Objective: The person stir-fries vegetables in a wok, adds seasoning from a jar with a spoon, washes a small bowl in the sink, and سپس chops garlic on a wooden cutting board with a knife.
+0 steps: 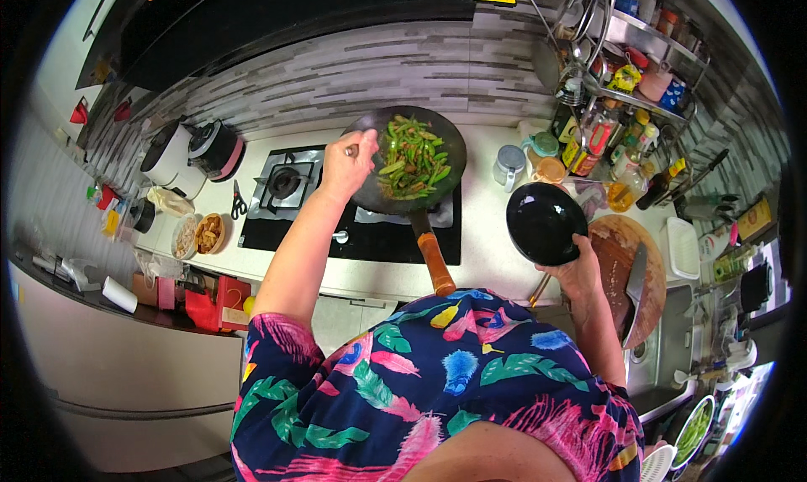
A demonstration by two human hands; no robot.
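A dark wok (451, 141) with a wooden handle sits on the right burner of a gas hob. Cut green peppers with brown bits (413, 157) lie in it. My left hand (350, 163) is closed around the end of a utensil at the wok's left side; the rest of that utensil is hidden. Right of the hob, my right hand (570, 264) grips the lower right rim of a black bowl (545, 220), tilted with its dark inside showing. Beside that hand, a knife (637, 280) lies on a round wooden chopping board (608, 249).
Left of the hob (296, 245) are black scissors (238, 201) and two bowls of food, one with brown pieces (209, 233). Jars (509, 163) and bottles stand behind the black bowl. A steel sink (662, 343) lies at the right, partly under the board.
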